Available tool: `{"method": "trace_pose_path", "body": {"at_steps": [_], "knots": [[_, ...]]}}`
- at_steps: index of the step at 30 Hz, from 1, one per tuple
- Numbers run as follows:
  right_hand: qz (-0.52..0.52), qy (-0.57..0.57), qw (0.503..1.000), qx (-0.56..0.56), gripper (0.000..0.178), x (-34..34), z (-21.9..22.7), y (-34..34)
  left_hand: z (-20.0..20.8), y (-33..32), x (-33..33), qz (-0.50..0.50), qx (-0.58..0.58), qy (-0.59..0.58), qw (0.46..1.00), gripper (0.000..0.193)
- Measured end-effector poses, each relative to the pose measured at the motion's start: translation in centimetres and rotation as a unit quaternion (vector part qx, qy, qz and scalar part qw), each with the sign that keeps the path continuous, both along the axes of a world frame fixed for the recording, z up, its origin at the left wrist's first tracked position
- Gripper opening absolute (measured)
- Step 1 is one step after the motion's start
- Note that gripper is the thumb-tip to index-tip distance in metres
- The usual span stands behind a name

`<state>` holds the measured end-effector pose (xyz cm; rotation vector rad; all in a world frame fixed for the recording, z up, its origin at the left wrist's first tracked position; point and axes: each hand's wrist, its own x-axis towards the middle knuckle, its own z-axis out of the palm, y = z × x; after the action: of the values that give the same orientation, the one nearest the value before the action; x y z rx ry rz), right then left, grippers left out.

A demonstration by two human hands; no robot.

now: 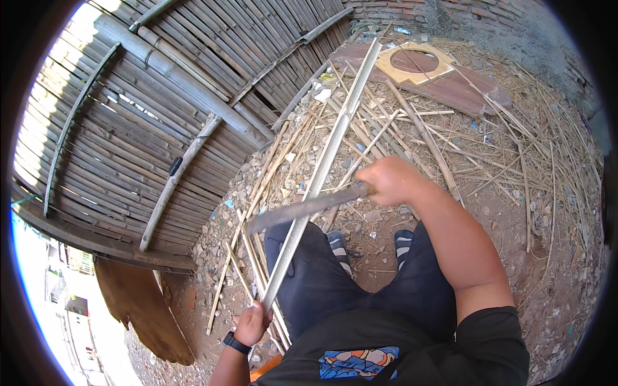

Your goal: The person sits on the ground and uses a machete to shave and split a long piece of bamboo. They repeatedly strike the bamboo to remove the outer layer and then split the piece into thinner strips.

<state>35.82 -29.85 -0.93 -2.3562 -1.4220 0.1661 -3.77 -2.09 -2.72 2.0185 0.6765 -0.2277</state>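
My left hand [252, 323], with a dark watch on its wrist, is closed round the near end of a long split bamboo pole [337, 138]. The pole's pale, hollow inner side faces up, and it slants away from me across my left thigh to the far ground. In front of my body, my right hand [394, 181] grips the handle of a machete [302, 209]. Its dark blade points left and crosses over the pole above my left knee. Whether the blade touches the bamboo I cannot tell.
A slatted bamboo wall [187, 71] stands at the left. Loose bamboo strips [273, 167] and poles [425, 132] litter the stony ground. At the back lies a brown board [476, 100] with a light wooden panel [444, 64] cut with a round hole. A brick wall [412, 13] rises behind.
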Motion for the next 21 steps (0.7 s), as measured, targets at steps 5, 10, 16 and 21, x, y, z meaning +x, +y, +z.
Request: {"method": "trace_pose_path", "body": {"at_steps": [5,10,16,21], "knots": [[-0.200,0.012,0.972,0.122,0.028,2.9,-0.7,-2.0,-0.5,0.1,-0.8,0.013,0.199,-0.067,0.978,0.064],[-0.009,-0.036,0.999,0.013,0.024,-1.4,0.3,0.5,-1.1,0.0,0.2,-0.007,0.304,-0.129,0.944,0.053],[-0.093,0.075,0.988,0.095,0.021,2.0,-1.0,-1.3,-0.7,-0.1,0.5,-0.012,0.327,-0.149,0.933,0.058],[-0.168,0.059,0.972,0.150,0.020,2.6,-1.0,-1.8,-0.1,-0.5,1.0,0.002,0.356,-0.142,0.924,0.056]]}}
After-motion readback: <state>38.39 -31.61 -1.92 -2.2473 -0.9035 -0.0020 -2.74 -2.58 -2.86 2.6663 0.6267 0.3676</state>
